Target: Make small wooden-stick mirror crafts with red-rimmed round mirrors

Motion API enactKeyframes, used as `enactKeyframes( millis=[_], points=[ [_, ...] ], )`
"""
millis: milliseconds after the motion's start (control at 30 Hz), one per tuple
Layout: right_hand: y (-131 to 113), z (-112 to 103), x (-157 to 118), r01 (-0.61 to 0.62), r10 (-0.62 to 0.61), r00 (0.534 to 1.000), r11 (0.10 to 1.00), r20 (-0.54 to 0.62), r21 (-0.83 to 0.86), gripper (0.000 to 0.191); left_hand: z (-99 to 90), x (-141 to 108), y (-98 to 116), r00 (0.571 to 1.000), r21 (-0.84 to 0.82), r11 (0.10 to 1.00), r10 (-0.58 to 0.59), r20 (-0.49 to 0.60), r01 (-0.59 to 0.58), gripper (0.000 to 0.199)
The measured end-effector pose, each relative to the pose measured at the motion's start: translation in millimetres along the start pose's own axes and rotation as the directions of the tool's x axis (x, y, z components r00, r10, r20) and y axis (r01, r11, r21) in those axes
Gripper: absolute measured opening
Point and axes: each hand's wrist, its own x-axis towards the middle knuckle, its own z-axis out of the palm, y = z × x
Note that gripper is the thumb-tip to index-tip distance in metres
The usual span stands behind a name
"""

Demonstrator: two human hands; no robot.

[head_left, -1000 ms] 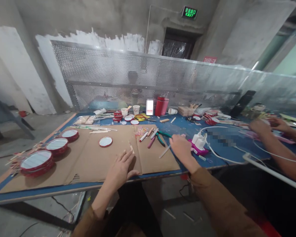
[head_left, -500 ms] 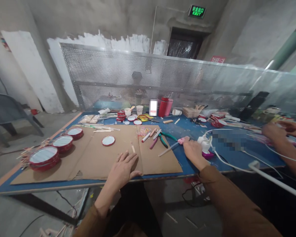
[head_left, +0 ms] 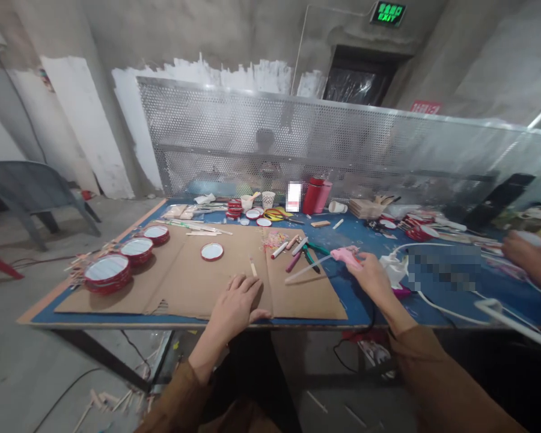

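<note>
Pink plastic shows in the right hand [head_left: 372, 279], which is closed around a glue gun [head_left: 344, 257] above the blue surface [head_left: 358, 234], just past the cardboard's [head_left: 184, 279] right edge. A translucent stick [head_left: 310, 270] juts from it across the cardboard. Well apart from it, the left hand [head_left: 235, 304] lies palm down, thumb spread, with a pale wooden strip [head_left: 253, 267] at its fingertips; whether they press on it cannot be told. Between the hands lie markers [head_left: 279, 250] and teal-handled pliers [head_left: 316, 248]. Farther left are a red-rimmed disc [head_left: 212, 251] and three similar stacks [head_left: 107, 282]. Behind stands a red bottle [head_left: 314, 197].
</note>
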Motion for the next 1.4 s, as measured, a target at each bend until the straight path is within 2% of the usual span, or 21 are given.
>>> enactKeyframes(
  millis=[67,100,133,200,267,333,367,433,500,667,867,1033,1200,1267,1400],
  points=[
    [-16.0,-4.7,-3.1,-0.145,0.142,0.989,0.946,0.031,0.291,0.044,0.3,0.1,-0.2,1.0,-0.011,1.0,0.003,-0.012,-0.004,0.064],
    [-26.6,-8.0,-6.2,-0.207,0.202,0.977,0.866,0.06,0.454,0.047,0.7,0.2,-0.4,1.0,-0.017,1.0,0.005,-0.016,-0.005,0.065],
    [-38.3,-11.6,-9.9,-0.246,0.241,0.966,0.745,0.093,0.621,0.049,1.1,0.3,-0.6,1.0,-0.023,1.0,0.004,-0.02,-0.005,0.066],
    [-62.0,-18.7,-18.4,-0.261,0.226,0.959,0.453,0.173,0.853,0.048,1.8,0.6,-1.0,1.0,-0.032,0.999,-0.001,-0.023,0.0,0.068],
    [-82.2,-23.7,-27.4,-0.28,0.211,0.948,0.208,0.236,0.937,0.047,2.2,0.8,-1.1,1.0,-0.044,0.999,-0.005,-0.025,0.004,0.069],
    [-96.6,-25.2,-37.0,-0.43,0.107,0.901,0.093,0.421,0.898,0.048,2.8,0.9,-1.0,1.0,-0.053,0.999,-0.008,-0.03,0.006,0.068],
    [-101.6,-24.5,-42.1,-0.522,0.028,0.853,0.075,0.522,0.849,0.047,3.1,0.9,-0.9,0.999,-0.055,0.998,-0.009,-0.035,0.007,0.068],
    [-108.8,-20.7,-52.5,-0.644,-0.103,0.755,0.069,0.648,0.762,0.044,4.2,0.7,-0.8,0.999,-0.056,0.998,-0.013,-0.05,0.011,0.069],
    [-113.9,-14.9,-62.3,-0.673,-0.14,0.722,0.084,0.677,0.735,0.042,5.6,0.5,-0.9,0.998,-0.062,0.998,-0.015,-0.065,0.011,0.069],
    [-128.3,4.2,-83.2,-0.601,-0.166,0.745,0.256,0.647,0.757,0.046,7.7,-0.2,-1.1,0.996,-0.081,0.997,-0.011,-0.084,0.004,0.069],
    [-143.0,31.4,-104.2,-0.513,-0.184,0.716,0.515,0.674,0.686,0.045,5.1,-0.3,1.2,0.996,-0.08,0.997,-0.026,-0.084,0.019,0.073],
    [-150.6,37.7,-107.3,-0.516,-0.144,0.713,0.555,0.686,0.653,0.048,4.0,0.1,2.0,0.996,-0.108,0.994,-0.043,-0.08,0.034,0.071],
    [-155.5,40.0,-108.3,-0.541,-0.116,0.713,0.535,0.691,0.649,0.057,6.5,0.1,1.2,0.995,-0.146,0.989,-0.045,-0.093,0.031,0.065],
    [-154.3,45.4,-109.3,-0.533,-0.137,0.713,0.531,0.688,0.659,0.058,7.7,0.0,0.8,0.995,-0.148,0.988,-0.05,-0.088,0.037,0.065],
    [-147.6,58.8,-110.6,-0.446,-0.212,0.743,0.55,0.635,0.706,0.058,8.5,0.0,0.0,0.996,-0.158,0.987,-0.049,-0.076,0.036,0.066]
  ],
)
